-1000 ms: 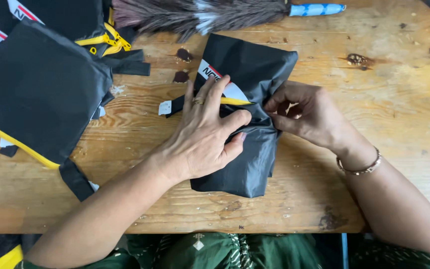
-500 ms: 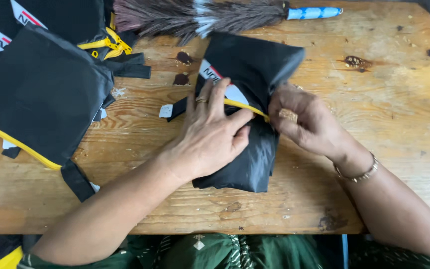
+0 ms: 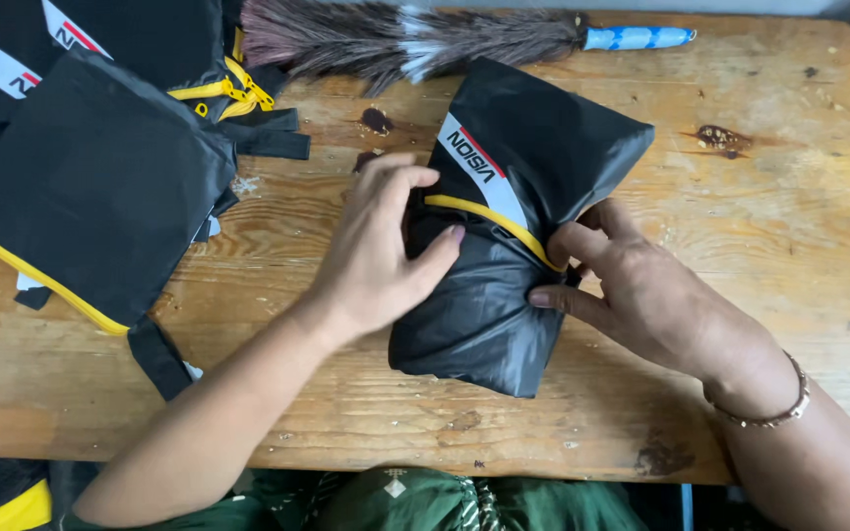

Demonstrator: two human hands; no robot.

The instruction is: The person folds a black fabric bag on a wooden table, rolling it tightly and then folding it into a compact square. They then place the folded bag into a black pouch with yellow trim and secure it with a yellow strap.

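A black fabric pouch (image 3: pixel 518 147) with a yellow zip line and a white label lies in the middle of a wooden table (image 3: pixel 789 246), stuffed with bunched black fabric (image 3: pixel 474 315). My left hand (image 3: pixel 381 251) grips the bundle's left side, thumb pressed on the black fabric just below the zip. My right hand (image 3: pixel 641 290) holds the right side at the pouch's opening, fingers pinching the edge by the yellow zip. Both hands squeeze the bundle between them.
A pile of flat black bags (image 3: pixel 100 177) with yellow trim and straps lies at the table's left. A feather duster (image 3: pixel 415 39) with a blue handle rests along the far edge. Dark stains mark the wood at the right. Green cloth (image 3: pixel 415 501) shows below the near edge.
The pouch's yellow zip edge has been drawn down over the bunched fabric. My right hand shifted from the bundle's upper right to its right side; my left hand went from lying on top to gripping the left side.
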